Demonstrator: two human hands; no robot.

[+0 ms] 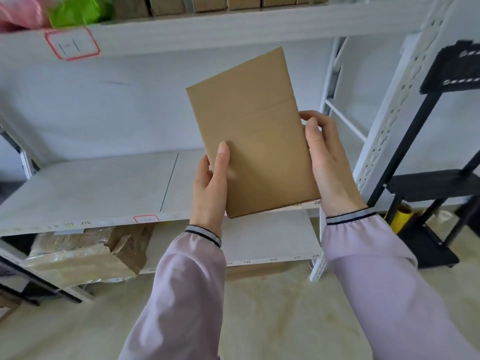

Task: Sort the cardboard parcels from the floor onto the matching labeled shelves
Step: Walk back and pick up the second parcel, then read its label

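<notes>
I hold a flat brown cardboard parcel point(255, 133) upright in front of me, its plain side facing me and no label showing. My left hand point(211, 188) grips its lower left edge with the thumb on the face. My right hand point(327, 162) clasps its right edge. Behind the parcel runs the white middle shelf point(91, 193), which bears a small red-bordered label point(146, 219) on its front rim. The upper shelf point(207, 29) carries a larger red-bordered label point(72, 44) at the left.
Several brown boxes point(207, 2) and pink and green bags point(80, 11) sit on the upper shelf. A taped cardboard box point(85, 253) lies on the lowest shelf at left. A black rack point(441, 157) with a yellow roll point(401, 219) stands at right, beside the white perforated upright point(394, 113).
</notes>
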